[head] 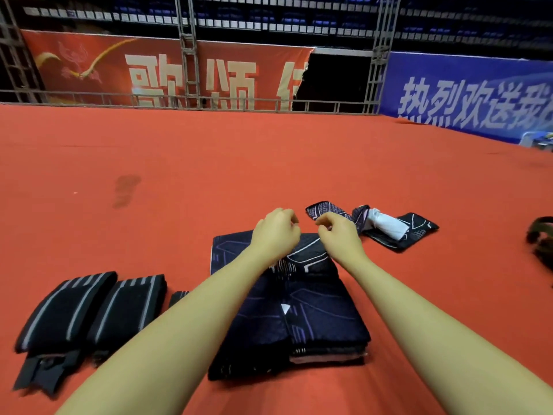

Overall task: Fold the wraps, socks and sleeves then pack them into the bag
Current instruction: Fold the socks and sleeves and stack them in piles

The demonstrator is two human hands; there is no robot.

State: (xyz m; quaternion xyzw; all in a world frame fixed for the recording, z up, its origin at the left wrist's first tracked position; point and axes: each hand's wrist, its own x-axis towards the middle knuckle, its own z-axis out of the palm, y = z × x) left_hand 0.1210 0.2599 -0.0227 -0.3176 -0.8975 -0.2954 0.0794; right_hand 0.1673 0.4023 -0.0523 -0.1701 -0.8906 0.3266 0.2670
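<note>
A stack of folded dark navy sleeves with purple line patterns lies on the red carpet in front of me. My left hand hovers over the stack's far edge, fingers curled, nothing visible in it. My right hand is beside it, fingers curled at the near edge of a purple patterned sleeve that lies just beyond the stack; whether it pinches that cloth is unclear. Two folded black wraps with grey stripes lie at the lower left.
Beyond my right hand lie a white rolled piece and a dark patterned cloth. A dark strap, perhaps of a bag, shows at the right edge. A small black piece sits beside the wraps. Banners and a metal truss stand at the carpet's far side.
</note>
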